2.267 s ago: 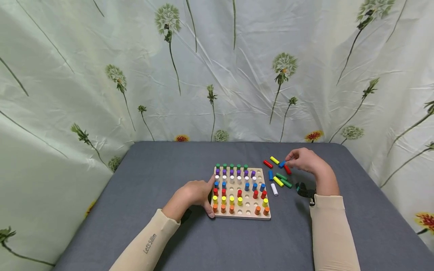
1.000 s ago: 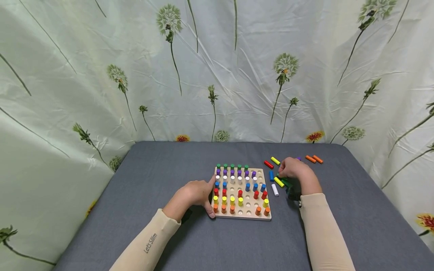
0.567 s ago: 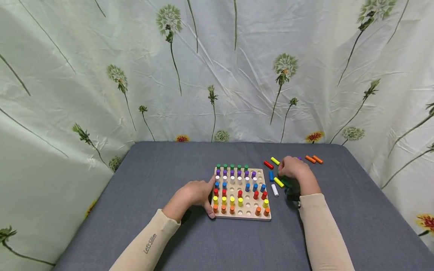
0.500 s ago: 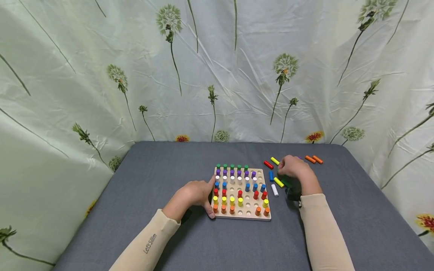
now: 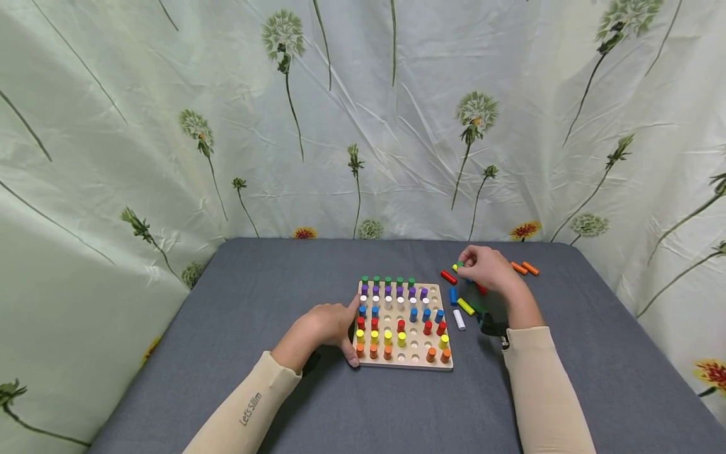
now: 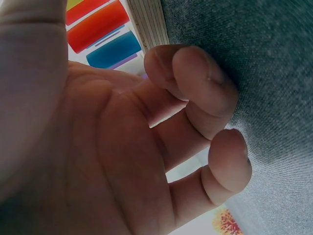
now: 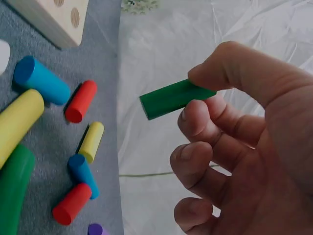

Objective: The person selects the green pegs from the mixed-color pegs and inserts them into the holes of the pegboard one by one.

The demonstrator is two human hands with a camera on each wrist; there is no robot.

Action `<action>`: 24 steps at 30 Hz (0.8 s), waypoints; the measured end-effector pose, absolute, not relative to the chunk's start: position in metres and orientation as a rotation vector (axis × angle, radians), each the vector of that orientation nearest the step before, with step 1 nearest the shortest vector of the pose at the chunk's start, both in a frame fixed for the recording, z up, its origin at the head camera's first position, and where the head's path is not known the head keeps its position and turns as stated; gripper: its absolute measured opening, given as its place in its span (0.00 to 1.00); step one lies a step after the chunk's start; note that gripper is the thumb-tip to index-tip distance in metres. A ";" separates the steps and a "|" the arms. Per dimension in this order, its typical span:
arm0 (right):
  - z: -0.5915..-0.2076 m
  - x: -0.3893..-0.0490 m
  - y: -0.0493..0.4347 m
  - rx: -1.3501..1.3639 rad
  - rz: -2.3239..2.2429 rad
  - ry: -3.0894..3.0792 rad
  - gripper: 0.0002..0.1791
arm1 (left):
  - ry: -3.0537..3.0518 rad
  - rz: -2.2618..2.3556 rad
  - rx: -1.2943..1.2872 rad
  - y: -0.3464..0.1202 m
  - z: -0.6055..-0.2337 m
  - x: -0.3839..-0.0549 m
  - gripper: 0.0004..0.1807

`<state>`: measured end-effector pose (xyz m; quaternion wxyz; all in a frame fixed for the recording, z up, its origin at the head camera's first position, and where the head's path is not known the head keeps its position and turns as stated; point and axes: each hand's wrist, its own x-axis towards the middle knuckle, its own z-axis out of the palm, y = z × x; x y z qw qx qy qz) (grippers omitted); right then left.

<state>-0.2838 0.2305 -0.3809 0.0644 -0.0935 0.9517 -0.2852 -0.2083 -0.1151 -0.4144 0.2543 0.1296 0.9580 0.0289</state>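
Note:
A square wooden pegboard [image 5: 416, 360] holds coloured pegs in rows, with some bare holes. My left hand [image 5: 329, 328] rests against its left side, thumb at the near corner and forefinger farther up. In the left wrist view, several of its fingers [image 6: 227, 156] bend loosely beside the board's edge. My right hand [image 5: 489, 268] is raised over the loose pegs beyond the board's right side. Its thumb and fingertips pinch a green peg [image 7: 168, 99], which points out from the fingers against the pale cloth in the right wrist view.
Loose pegs lie right of the board: a white peg [image 5: 459, 320], a yellow peg [image 5: 466, 306], a blue peg [image 5: 452, 296], a red peg [image 5: 449, 277] and others. Two orange pegs [image 5: 524, 268] lie farther right. A floral cloth [image 5: 363, 126] hangs behind the grey table [image 5: 272, 277].
My right hand has moved from the far side of the loose pegs to the green ones, then lifted up and away with a green peg. The left hand stays at the board.

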 end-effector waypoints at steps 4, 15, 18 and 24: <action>-0.382 -0.283 0.224 -0.316 -0.903 2.872 0.12 | 2.599 0.081 0.350 -0.115 -0.413 -0.208 0.81; -0.389 -0.283 0.203 -0.401 -0.950 2.845 0.09 | 2.600 0.087 0.344 -0.115 -0.412 -0.206 0.81; -0.394 -0.285 0.199 -0.442 -0.948 2.835 0.09 | 2.601 0.087 0.342 -0.115 -0.412 -0.206 0.81; -0.403 -0.289 0.192 -0.473 -0.933 2.815 0.08 | 2.605 0.082 0.346 -0.115 -0.412 -0.207 0.81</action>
